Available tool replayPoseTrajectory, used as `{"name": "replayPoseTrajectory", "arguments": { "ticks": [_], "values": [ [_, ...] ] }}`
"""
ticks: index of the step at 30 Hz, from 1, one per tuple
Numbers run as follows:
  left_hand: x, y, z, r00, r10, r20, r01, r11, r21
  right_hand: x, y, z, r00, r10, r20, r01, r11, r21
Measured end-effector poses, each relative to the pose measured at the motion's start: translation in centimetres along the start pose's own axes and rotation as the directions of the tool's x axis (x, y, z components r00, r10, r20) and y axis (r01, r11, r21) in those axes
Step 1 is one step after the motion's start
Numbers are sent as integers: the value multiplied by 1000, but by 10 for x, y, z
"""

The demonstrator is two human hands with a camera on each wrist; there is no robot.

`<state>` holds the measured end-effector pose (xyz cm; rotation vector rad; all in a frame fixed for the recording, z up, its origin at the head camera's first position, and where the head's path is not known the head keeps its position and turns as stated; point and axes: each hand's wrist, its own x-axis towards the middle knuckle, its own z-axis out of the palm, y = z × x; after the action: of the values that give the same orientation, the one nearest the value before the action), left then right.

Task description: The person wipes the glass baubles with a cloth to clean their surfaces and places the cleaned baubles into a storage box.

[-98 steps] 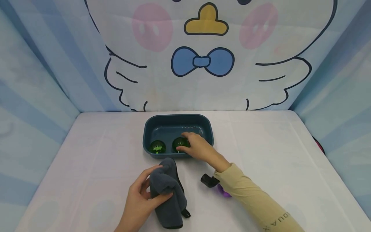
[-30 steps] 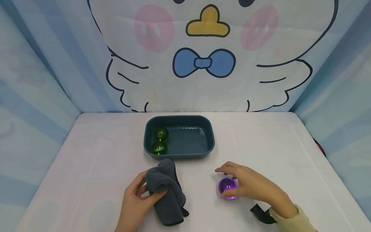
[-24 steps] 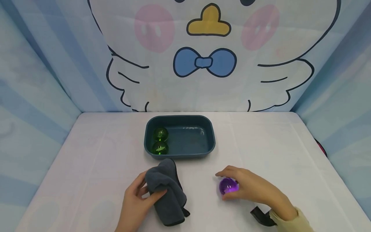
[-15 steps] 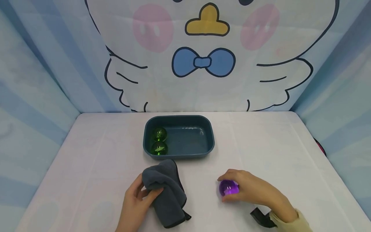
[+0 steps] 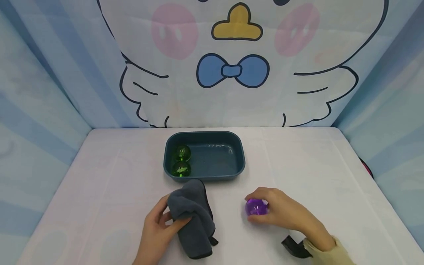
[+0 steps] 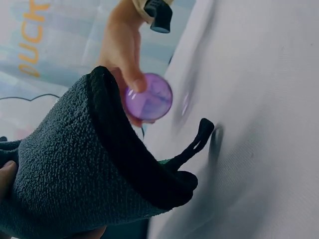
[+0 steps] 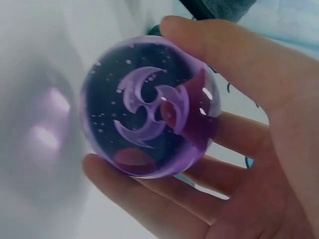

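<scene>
A folded dark grey cloth [image 5: 195, 224] with black edging and a small loop is pinched between the thumb and fingers of my left hand [image 5: 157, 228], in front of the tray. To the right, my right hand [image 5: 285, 211] grips a clear purple ball [image 5: 256, 207] between thumb and fingers. The right wrist view shows a swirl-shaped figure inside this ball [image 6: 148, 97], and both wrist views show it slightly above the table. Two clear green balls, a rear one [image 5: 182, 152] and a front one [image 5: 181, 169], lie at the left end of the tray.
The dark teal rectangular tray [image 5: 215, 158] stands behind the hands on a white-covered table [image 5: 314, 165]. A printed cartoon curtain [image 5: 232, 103] hangs at the back, with blue striped curtains [image 5: 36, 147] on the sides. A black strap piece [image 5: 294, 247] sits at the right wrist.
My right hand has left the tray, where one green ball now lies farther left, behind the other. It has closed round the purple ball and raised it slightly. The left hand keeps the cloth.
</scene>
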<state>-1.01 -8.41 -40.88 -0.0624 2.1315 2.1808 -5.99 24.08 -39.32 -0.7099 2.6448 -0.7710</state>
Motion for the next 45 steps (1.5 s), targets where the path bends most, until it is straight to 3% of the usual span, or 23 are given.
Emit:
{"name": "replayPoseTrajectory", "arguments": {
  "ticks": [6, 14, 20, 27, 35, 45],
  "values": [
    [4, 4, 7, 999, 14, 39, -13, 1000, -27, 9, -12, -3, 990, 5, -138, 15, 990, 140],
    [9, 10, 16, 994, 97, 49, -97, 995, -4, 23, -34, -3, 946, 87, -312, 29, 937, 349],
    [10, 12, 25, 992, 122, 44, -121, 992, -18, 32, -52, 1, 951, 109, -289, 26, 904, 427],
    [11, 11, 31, 985, 170, 35, -169, 985, -14, 39, -64, 6, 960, 75, -270, 63, 880, 471],
    [13, 9, 35, 973, 224, 50, -226, 973, 41, 44, -72, 7, 960, 35, -277, 108, 868, 485],
    [13, 8, 41, 959, 280, 51, -284, 950, 129, 48, -78, 8, 956, 82, -282, 77, 857, 510]
  ]
}}
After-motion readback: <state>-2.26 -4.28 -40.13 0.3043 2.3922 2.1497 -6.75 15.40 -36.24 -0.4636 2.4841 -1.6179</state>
